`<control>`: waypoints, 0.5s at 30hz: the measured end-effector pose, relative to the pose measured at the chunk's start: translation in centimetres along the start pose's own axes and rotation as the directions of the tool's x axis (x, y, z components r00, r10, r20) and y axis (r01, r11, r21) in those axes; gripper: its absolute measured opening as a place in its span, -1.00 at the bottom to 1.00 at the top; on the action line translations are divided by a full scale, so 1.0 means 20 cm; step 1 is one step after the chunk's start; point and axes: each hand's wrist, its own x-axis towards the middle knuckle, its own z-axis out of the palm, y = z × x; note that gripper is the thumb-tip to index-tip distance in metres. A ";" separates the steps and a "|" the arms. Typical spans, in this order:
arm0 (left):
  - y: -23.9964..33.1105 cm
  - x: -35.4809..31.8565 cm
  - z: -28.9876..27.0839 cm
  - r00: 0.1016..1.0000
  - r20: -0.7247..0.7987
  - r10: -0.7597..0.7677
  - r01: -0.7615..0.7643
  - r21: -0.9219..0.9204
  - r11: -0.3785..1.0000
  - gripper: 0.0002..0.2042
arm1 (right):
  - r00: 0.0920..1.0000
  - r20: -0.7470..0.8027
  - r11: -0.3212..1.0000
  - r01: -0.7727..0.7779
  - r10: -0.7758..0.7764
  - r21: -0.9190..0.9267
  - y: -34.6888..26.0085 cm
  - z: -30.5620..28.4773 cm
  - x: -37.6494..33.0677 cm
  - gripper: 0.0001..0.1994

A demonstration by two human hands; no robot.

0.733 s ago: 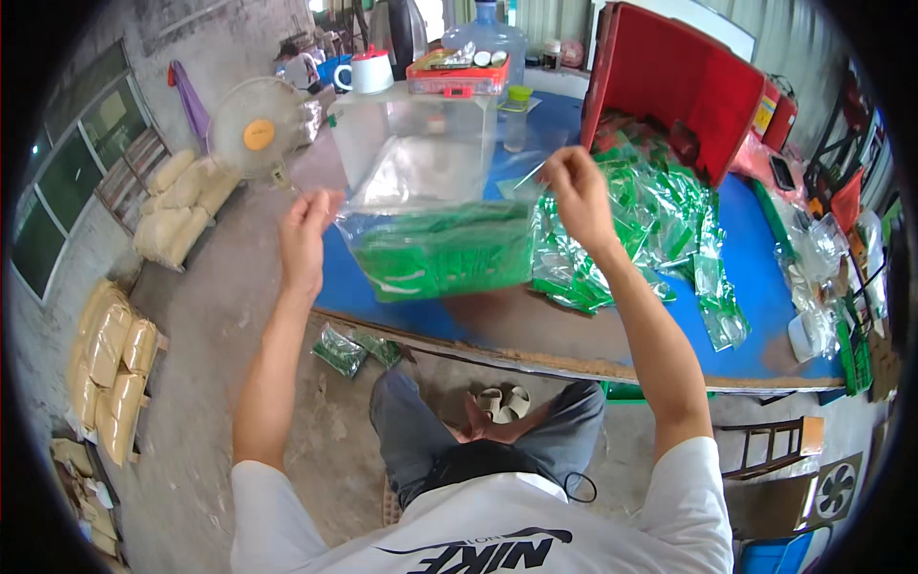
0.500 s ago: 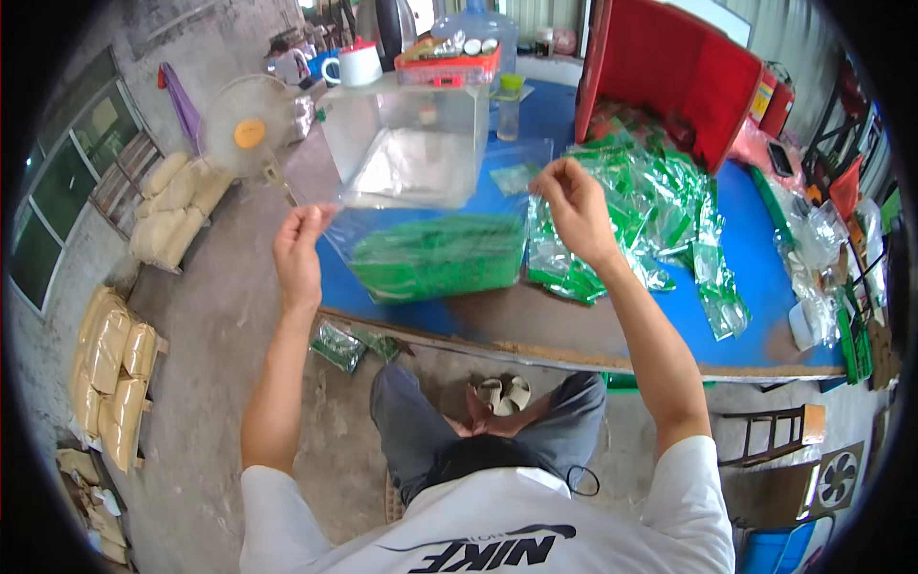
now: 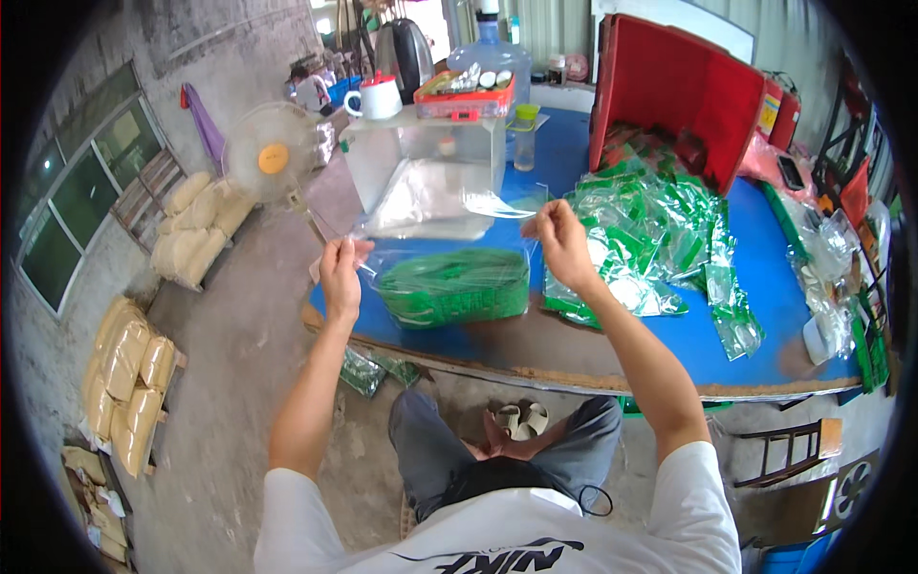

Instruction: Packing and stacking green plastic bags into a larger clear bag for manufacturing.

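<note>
A large clear plastic bag (image 3: 451, 263) with a row of green packets (image 3: 454, 290) inside rests on the blue table (image 3: 574, 356) in front of me. My left hand (image 3: 340, 277) pinches one upper corner of its mouth. On the other side, my right hand (image 3: 559, 244) grips the opposite corner, fingers closed. Between them the film is pulled wide and looks taut. To the right of my right hand lies a heap of loose green-and-clear packets (image 3: 641, 239), spilling from a red bin (image 3: 669, 96) tipped on its side.
Behind the bag stands a translucent box (image 3: 373, 163) carrying a white teapot (image 3: 376, 98) and an orange-red tray (image 3: 466, 103). A lidded cup (image 3: 524, 143) is beside it. A fan (image 3: 273, 158) stands left of the table; stacked sacks (image 3: 129, 373) sit farther left.
The view has shifted slightly, so the table sits lower. My left hand has come nearer to the right hand, and the bag with its packets now rests steadier.
</note>
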 end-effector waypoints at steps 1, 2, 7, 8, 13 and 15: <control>0.01 0.01 0.02 0.999 -0.048 0.008 -0.010 -0.036 0.999 -0.75 | 1.000 -0.006 1.000 0.013 -0.012 0.003 0.00 0.04 0.04 -0.83; 0.01 0.03 0.06 0.994 -0.091 0.066 -0.062 0.046 0.997 -0.74 | 0.997 -0.069 0.998 -0.035 0.032 -0.051 0.00 0.09 0.08 -0.83; 0.05 0.05 0.22 0.972 -0.199 0.125 -0.064 0.285 0.956 -0.67 | 0.911 -0.411 0.961 -0.094 -0.022 -0.260 0.15 0.24 0.13 -0.82; 0.03 0.01 0.24 0.944 -0.263 0.201 -0.115 0.311 0.944 -0.67 | 0.861 -0.490 0.966 0.003 -0.133 -0.257 0.24 0.26 0.11 -0.77; -0.07 -0.46 0.05 0.883 -0.346 0.316 -0.228 0.272 0.935 -0.71 | 0.955 -0.233 0.973 -0.146 0.186 0.176 0.11 0.25 -0.41 -0.66; -0.10 -0.63 0.00 0.900 -0.368 0.234 -0.143 0.259 0.955 -0.71 | 0.940 -0.179 0.947 -0.254 0.289 0.195 0.00 0.24 -0.60 -0.60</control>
